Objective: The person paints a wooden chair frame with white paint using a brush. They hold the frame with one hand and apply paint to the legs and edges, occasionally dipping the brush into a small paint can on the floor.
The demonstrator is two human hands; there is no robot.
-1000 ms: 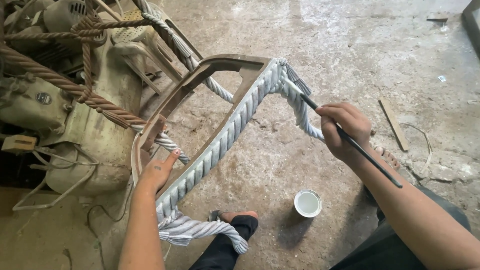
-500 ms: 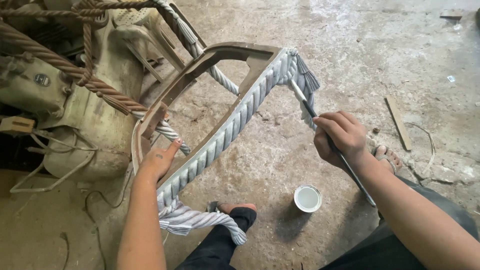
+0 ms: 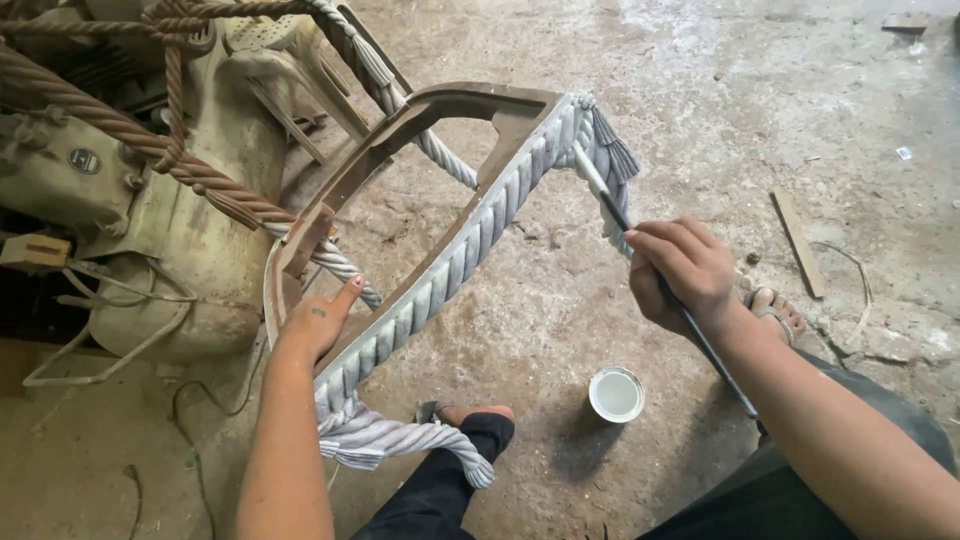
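Frame (image 3: 440, 270) carved like rope stands tilted on the floor at centre. Right hand (image 3: 685, 275), pinching the brush (image 3: 610, 205), has slid in from 3 o'clock; bristles now touch the tassel corner at 1 o'clock. Left hand (image 3: 318, 322) stays spread, bracing the lower rail. Paint cup (image 3: 616, 394) waits at 5 o'clock.

Left hand (image 3: 318, 322) flat, right hand (image 3: 683, 272) fisted.
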